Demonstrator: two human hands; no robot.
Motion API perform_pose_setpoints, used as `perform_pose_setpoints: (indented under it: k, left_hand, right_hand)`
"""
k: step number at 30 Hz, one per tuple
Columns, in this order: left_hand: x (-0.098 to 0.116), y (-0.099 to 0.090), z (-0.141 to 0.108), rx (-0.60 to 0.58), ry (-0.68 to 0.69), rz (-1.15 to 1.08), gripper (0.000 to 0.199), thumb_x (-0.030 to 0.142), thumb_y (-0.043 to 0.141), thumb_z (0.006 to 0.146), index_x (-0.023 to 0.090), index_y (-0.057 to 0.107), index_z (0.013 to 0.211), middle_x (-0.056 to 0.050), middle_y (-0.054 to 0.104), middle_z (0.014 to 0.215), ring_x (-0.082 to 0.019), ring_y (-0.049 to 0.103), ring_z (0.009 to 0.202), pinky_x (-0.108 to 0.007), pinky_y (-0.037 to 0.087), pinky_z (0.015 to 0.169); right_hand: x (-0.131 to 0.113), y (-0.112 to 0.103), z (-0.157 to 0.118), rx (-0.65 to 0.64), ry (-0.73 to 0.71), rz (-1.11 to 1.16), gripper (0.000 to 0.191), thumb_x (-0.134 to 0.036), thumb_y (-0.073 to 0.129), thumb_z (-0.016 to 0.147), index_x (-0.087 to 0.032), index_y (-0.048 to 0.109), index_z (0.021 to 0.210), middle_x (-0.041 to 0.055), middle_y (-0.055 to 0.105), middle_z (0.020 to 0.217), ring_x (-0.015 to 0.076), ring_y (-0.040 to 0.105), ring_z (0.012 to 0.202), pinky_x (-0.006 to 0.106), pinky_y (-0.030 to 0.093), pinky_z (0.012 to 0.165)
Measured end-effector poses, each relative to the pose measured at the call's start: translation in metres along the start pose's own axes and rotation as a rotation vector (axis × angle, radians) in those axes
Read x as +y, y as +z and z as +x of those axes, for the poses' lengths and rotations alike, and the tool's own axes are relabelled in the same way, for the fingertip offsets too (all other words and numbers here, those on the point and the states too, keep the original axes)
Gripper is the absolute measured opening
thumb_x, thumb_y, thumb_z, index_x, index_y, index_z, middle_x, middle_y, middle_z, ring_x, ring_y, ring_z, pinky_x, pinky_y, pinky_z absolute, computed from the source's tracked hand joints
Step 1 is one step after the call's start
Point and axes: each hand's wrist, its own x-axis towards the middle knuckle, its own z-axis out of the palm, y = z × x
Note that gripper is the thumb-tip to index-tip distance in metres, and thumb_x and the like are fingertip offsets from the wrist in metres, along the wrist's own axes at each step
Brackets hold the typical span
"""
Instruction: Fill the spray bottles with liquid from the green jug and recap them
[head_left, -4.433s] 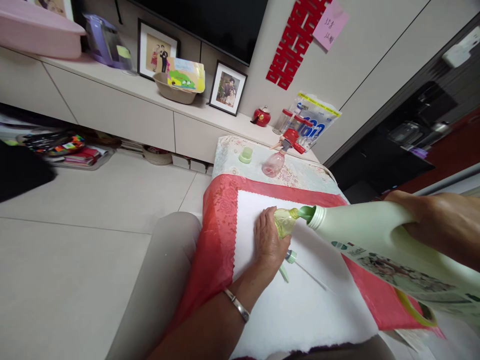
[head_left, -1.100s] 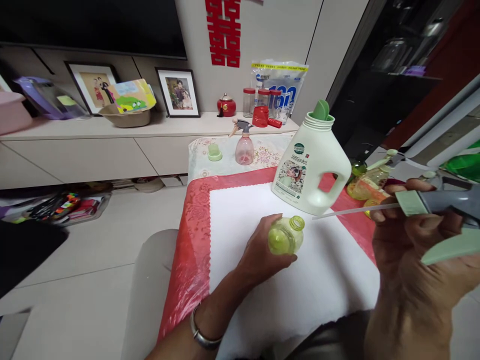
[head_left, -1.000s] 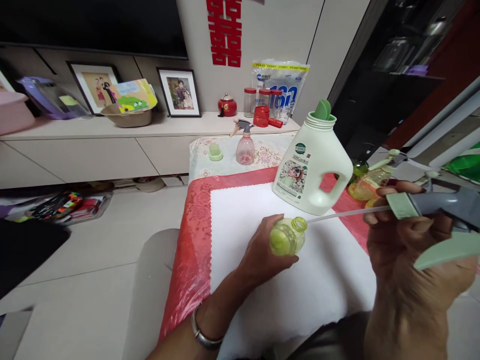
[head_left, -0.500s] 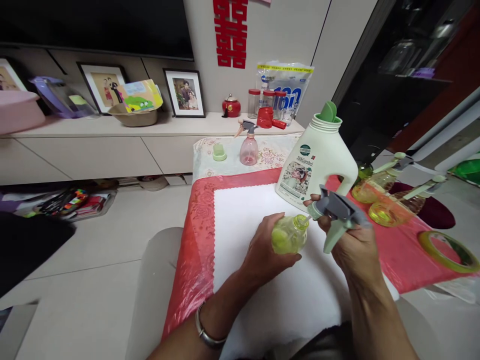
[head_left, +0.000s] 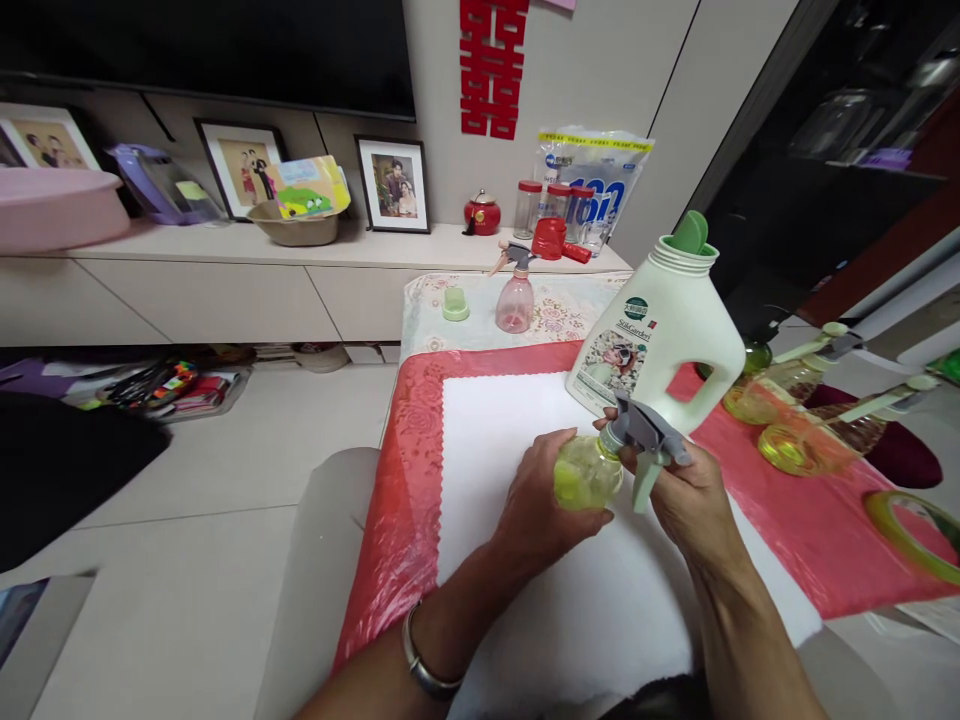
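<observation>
Wrapped round a small clear yellow bottle [head_left: 589, 474], my left hand [head_left: 536, 500] holds it tilted over the white sheet [head_left: 510, 420]. My right hand [head_left: 694, 505] grips a grey and green spray head [head_left: 646, 432], whose collar sits at the bottle's mouth. Whether the thread has caught, I cannot tell. Just behind my right hand stands a large pale green detergent jug [head_left: 660, 330] with a green spout in its open top. Farther back are a pink spray bottle [head_left: 515, 303] and a light green cap [head_left: 455, 304].
On the right lie yellow spray bottles [head_left: 795, 450] and a roll of yellow tape [head_left: 911, 535] on the red cloth [head_left: 409, 470]. A low cabinet [head_left: 225, 290] behind carries framed photos, a brown basket [head_left: 300, 225], red-lidded jars [head_left: 556, 202] and a plastic bag.
My right hand has brought the spray head left and onto the bottle's mouth; its tube, visible before at the opening, is now inside. The view has turned slightly left.
</observation>
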Motion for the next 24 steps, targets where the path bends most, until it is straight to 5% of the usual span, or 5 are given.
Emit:
perform_pose_setpoints:
  k: [8, 16, 24]
  left_hand:
    - [0.003, -0.001, -0.001, 0.009, -0.056, -0.011, 0.085, 0.018, 0.085, 0.055, 0.021, 0.047, 0.13, -0.011, 0.058, 0.128, -0.03, 0.057, 0.118, -0.047, 0.047, 0.102]
    - [0.003, 0.0, 0.0, 0.033, -0.062, 0.026, 0.086, 0.019, 0.085, 0.052, 0.023, 0.047, 0.129, -0.01, 0.059, 0.127, -0.032, 0.057, 0.117, -0.051, 0.047, 0.103]
    - [0.003, -0.001, 0.0, 0.035, -0.081, -0.006, 0.082, 0.019, 0.084, 0.054, 0.024, 0.047, 0.127, -0.011, 0.059, 0.129, -0.032, 0.056, 0.12, -0.052, 0.046, 0.104]
  right_hand:
    - [0.003, 0.002, -0.001, -0.001, 0.019, 0.046, 0.035, -0.028, 0.074, 0.083, -0.03, 0.07, 0.118, 0.0033, 0.071, 0.118, 0.0229, 0.064, 0.108, 0.037, 0.054, 0.09]
    - [-0.003, 0.014, 0.002, 0.113, -0.054, -0.05, 0.026, -0.033, 0.081, 0.075, -0.025, 0.071, 0.098, 0.0019, 0.069, 0.093, 0.0186, 0.064, 0.089, 0.032, 0.053, 0.082]
    - [0.0, 0.002, 0.002, -0.121, 0.019, -0.004, 0.029, -0.035, 0.067, 0.089, -0.029, 0.069, 0.117, 0.004, 0.068, 0.119, 0.0222, 0.063, 0.108, 0.034, 0.052, 0.089]
